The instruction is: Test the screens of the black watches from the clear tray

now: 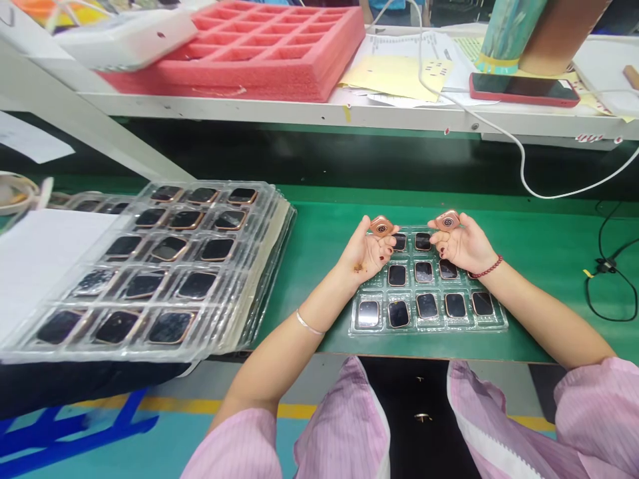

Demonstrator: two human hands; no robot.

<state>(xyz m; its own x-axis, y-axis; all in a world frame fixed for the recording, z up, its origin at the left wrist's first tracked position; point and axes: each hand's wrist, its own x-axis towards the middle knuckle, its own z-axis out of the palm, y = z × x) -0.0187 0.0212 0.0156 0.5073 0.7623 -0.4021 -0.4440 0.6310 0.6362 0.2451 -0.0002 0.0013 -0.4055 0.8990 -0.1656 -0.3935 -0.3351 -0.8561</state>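
Between the thumb and fingers of my left hand is a rose-gold smartwatch case, its round sensor back facing me. My right hand grips a second smartwatch case the same way, back side showing. Both hands are raised over the far part of a clear plastic tray. Rows of watch cases lie in its pockets, dark screens up, such as one watch case in the near row. My wrists and fingers hide some of the tray's outer pockets.
To the left, a stack of clear trays holds more watches, beside a white sheet. The shelf above carries red foam, papers and a phone. A white cable droops from the shelf; a black cable lies right.
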